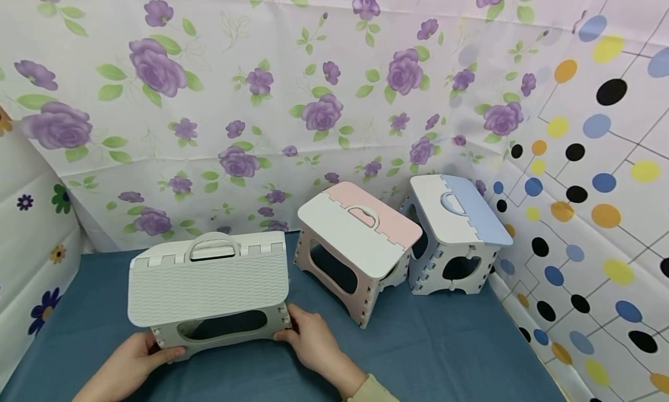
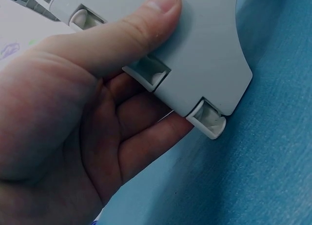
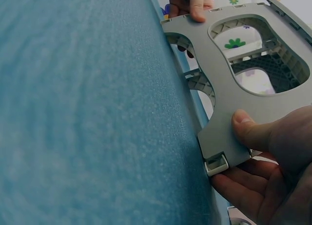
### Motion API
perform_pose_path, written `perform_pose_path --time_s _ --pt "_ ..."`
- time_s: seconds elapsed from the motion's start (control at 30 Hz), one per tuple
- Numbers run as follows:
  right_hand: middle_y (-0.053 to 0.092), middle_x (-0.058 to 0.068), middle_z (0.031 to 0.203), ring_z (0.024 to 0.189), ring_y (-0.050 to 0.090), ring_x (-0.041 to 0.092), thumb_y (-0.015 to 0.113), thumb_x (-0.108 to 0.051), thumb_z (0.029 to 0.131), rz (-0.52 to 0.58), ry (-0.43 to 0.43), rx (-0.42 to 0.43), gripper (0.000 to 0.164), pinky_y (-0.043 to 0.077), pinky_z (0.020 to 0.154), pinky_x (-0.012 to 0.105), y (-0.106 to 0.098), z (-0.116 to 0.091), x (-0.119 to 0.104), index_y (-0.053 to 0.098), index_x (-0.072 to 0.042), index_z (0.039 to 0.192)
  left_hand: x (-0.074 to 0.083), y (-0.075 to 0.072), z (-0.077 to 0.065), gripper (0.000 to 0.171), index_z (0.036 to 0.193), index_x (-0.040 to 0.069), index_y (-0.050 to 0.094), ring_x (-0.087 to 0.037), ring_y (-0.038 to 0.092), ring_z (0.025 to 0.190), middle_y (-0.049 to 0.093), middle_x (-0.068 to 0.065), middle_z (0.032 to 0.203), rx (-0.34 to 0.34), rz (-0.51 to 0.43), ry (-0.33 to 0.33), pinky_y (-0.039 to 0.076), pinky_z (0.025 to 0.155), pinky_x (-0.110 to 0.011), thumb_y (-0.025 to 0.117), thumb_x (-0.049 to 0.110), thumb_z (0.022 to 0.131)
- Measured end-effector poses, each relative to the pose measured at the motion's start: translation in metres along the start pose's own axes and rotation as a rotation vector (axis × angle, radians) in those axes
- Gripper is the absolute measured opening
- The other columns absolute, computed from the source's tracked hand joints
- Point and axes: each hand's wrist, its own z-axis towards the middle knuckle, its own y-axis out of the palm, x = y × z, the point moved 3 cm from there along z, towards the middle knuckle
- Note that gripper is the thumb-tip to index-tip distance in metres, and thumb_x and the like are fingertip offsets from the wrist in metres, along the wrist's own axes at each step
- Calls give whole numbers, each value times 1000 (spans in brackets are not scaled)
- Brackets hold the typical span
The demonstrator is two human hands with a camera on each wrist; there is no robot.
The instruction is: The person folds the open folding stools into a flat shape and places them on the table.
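The left hand [image 1: 128, 361] grips the grey stool [image 1: 209, 289] at near left, the right hand [image 1: 317, 343] at near right; a pink stool [image 1: 342, 228] and blue stool [image 1: 441, 213] stand farther right.

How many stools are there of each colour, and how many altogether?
Grey stool: 1
Pink-and-white stool: 1
Blue-and-white stool: 1
Total: 3
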Motion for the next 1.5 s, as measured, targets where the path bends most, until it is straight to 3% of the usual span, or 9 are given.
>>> perform_pose_path --time_s 0.43,0.93,1.5 --pt "70 -14 90 73 58 -3 78 -33 98 1 -10 0 21 47 63 23 -2 0 -1 68 -22 114 0 1 2 32 119 -6 70 -10 65 82 74 -9 103 -10 -14 10 49 66 -30 67 24 108" --pt "71 -14 91 73 59 -3 77 -33 98 -13 1 -10 21 47 64 23 0 -2 1 69 -23 115 -3 3 2 42 131 -15 61 -11 70 90 74 -17 116 -46 -91 31 53 69 -33 67 20 109" --pt "76 -11 102 81 63 -4 77 -33 99 -43 -8 -5 25 50 68 23 -1 0 -1 71 -24 122 -3 3 4 43 132 -15 61 -6 70 94 74 -19 119 -32 -65 42 55 71 -32 67 20 109"
